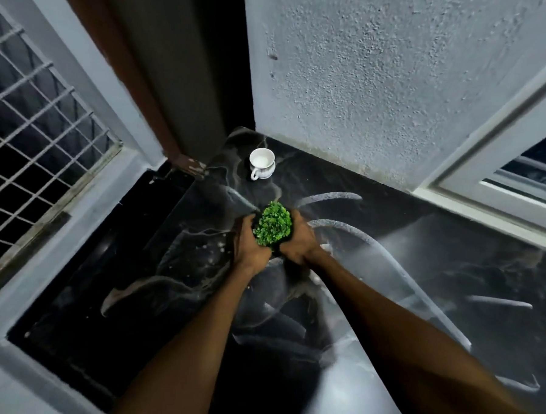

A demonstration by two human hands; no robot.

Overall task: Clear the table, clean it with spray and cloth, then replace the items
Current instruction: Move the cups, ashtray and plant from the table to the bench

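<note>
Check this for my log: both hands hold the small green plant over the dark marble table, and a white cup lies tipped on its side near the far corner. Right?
Not quite. The head view shows the white cup standing upright, its opening facing up. The rest holds: left hand and right hand hold the green plant over the table.

We see a corner of a room in dim light. A rough, grey textured wall rises on the right behind a glossy black marbled surface with pale veins and streaky reflections. At the far right, a white-framed window shows darkness outside. A brown wooden door frame runs up from the corner beside a dark opening. On the left, we find another window with a white metal grille, black behind it, set in a grey wall. Below it lies a dark recessed ledge.
</note>
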